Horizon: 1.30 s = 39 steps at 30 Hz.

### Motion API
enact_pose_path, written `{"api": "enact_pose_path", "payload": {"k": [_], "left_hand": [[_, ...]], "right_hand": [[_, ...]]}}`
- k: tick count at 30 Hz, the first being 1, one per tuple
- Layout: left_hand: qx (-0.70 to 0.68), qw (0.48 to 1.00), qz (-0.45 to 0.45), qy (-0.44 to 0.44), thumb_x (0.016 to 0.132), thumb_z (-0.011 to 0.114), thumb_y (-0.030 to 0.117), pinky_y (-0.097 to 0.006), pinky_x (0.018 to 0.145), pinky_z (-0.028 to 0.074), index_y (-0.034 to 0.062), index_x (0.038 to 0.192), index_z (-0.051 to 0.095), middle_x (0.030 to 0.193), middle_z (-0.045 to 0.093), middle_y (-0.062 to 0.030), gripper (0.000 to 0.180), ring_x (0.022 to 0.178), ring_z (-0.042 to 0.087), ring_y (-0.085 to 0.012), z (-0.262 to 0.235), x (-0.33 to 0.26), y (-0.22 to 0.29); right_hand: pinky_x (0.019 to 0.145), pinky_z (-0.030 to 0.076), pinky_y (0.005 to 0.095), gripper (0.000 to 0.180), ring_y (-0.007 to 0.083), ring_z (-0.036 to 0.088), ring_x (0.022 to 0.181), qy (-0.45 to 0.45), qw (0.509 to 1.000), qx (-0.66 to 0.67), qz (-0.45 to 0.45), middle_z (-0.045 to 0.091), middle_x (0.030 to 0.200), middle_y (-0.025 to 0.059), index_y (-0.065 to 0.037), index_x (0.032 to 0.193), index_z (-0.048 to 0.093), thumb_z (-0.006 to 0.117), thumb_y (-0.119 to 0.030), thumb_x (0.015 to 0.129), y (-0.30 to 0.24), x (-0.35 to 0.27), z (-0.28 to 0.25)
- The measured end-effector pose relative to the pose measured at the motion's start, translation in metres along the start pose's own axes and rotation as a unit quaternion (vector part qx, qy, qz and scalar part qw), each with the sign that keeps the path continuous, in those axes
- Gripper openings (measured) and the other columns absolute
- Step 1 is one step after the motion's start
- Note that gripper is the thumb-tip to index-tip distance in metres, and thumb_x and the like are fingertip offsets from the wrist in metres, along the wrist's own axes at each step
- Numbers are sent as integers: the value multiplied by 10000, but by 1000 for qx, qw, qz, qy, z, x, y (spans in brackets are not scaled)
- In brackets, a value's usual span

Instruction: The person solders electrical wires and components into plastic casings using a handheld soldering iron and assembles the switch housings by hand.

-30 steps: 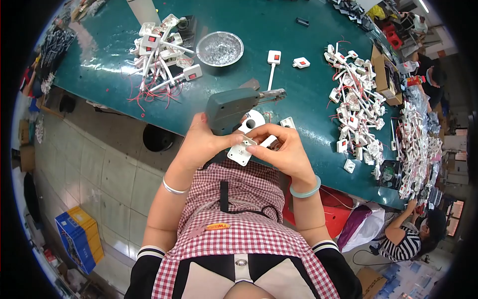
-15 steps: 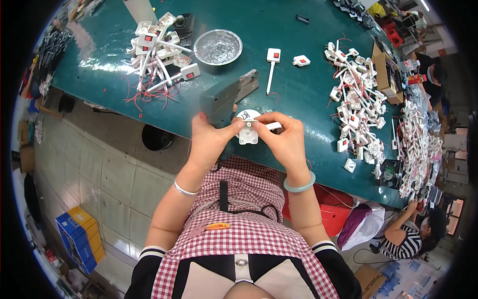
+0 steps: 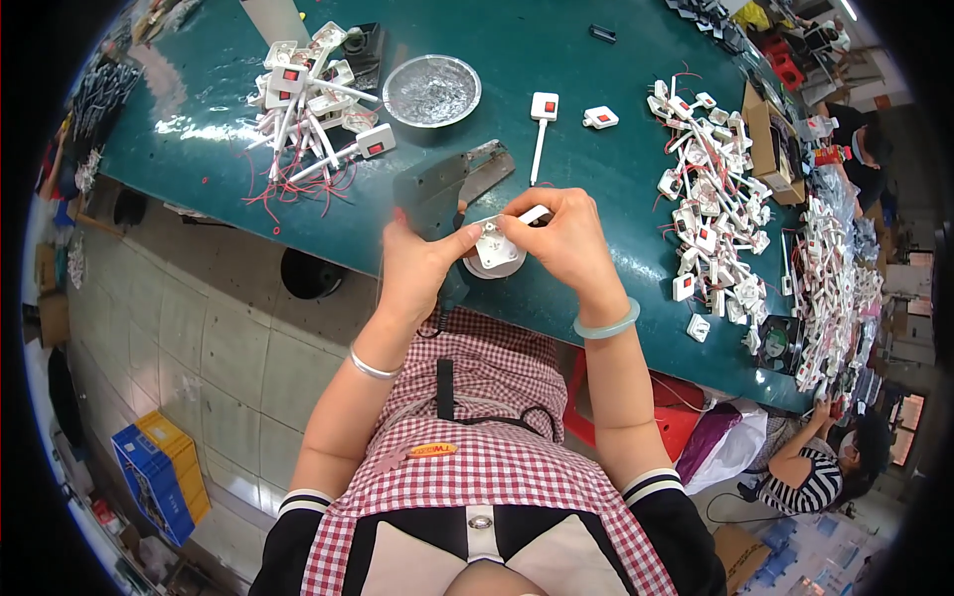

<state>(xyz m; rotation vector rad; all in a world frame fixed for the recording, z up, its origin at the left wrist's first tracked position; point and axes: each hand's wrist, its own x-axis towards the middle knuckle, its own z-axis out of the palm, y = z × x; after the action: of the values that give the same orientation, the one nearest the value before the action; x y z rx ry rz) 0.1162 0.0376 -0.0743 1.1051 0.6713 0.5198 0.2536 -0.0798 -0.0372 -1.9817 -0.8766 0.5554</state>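
Observation:
Between my hands is a small white plastic housing (image 3: 493,252), open side up, with round holes in it. My left hand (image 3: 412,260) is closed, its thumb pressing the housing's left edge. My right hand (image 3: 564,238) pinches its far right corner, and a short white stem (image 3: 537,214) sticks out by those fingers. Under the housing is a round white disc (image 3: 505,269). A dark grey-green boxy device (image 3: 429,197) with a metal arm (image 3: 487,171) stands just beyond my left hand; I cannot tell whether the left fingers touch it.
A heap of white switch pieces with red wires (image 3: 318,104) lies at far left beside a metal bowl (image 3: 431,91). One stemmed switch (image 3: 543,107) and a loose switch (image 3: 600,117) lie ahead. Another heap (image 3: 711,199) and a cardboard box (image 3: 770,144) are at right; a co-worker (image 3: 820,472) sits beyond.
The housing has tilted and turned between my fingers, its wide end now nearer the disc's middle. My right hand has risen and moved farther from me, while the left has barely shifted.

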Motion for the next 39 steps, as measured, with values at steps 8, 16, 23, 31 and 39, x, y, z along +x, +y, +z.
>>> {"api": "enact_pose_path", "payload": {"k": [8, 16, 23, 31, 39], "left_hand": [[-21, 999, -18, -21, 744, 798, -16, -305, 774, 557, -37, 1103, 602, 1027, 654, -93, 410, 868, 645, -164, 0, 2, -1], [4, 1000, -9, -27, 728, 818, -8, -299, 787, 550, -27, 1106, 604, 1050, 647, -92, 435, 869, 646, -163, 0, 1, -5], [-76, 996, -36, 16, 858, 719, 42, -321, 641, 614, -49, 1084, 595, 989, 631, -110, 274, 816, 673, -197, 1, -2, 10], [-67, 997, -4, 35, 868, 708, 45, -315, 624, 615, -59, 1096, 595, 996, 629, -122, 275, 807, 671, -197, -10, -12, 10], [-50, 998, 14, 30, 824, 753, 25, -277, 580, 585, -61, 1088, 605, 1018, 634, -109, 314, 816, 655, -167, -5, -17, 4]], "right_hand": [[572, 491, 260, 214, 112, 625, 604, -54, 998, -16, 10, 689, 671, 89, 34, 831, 742, 746, -160, 741, -6, 11, -12], [567, 481, 252, 206, 97, 614, 615, -72, 997, -8, 9, 686, 678, 76, 36, 843, 742, 744, -146, 745, -4, 8, -14], [582, 499, 280, 239, 146, 639, 606, -92, 992, 45, 72, 681, 665, 103, 18, 830, 755, 751, -190, 713, 13, 17, -23], [587, 495, 289, 214, 151, 637, 602, -102, 994, -11, 31, 670, 645, 102, 11, 832, 756, 746, -164, 711, 14, 13, -20], [632, 523, 357, 142, 258, 683, 675, -23, 970, -229, -78, 701, 786, 128, -17, 810, 741, 704, -143, 757, -2, 1, 4]]}}
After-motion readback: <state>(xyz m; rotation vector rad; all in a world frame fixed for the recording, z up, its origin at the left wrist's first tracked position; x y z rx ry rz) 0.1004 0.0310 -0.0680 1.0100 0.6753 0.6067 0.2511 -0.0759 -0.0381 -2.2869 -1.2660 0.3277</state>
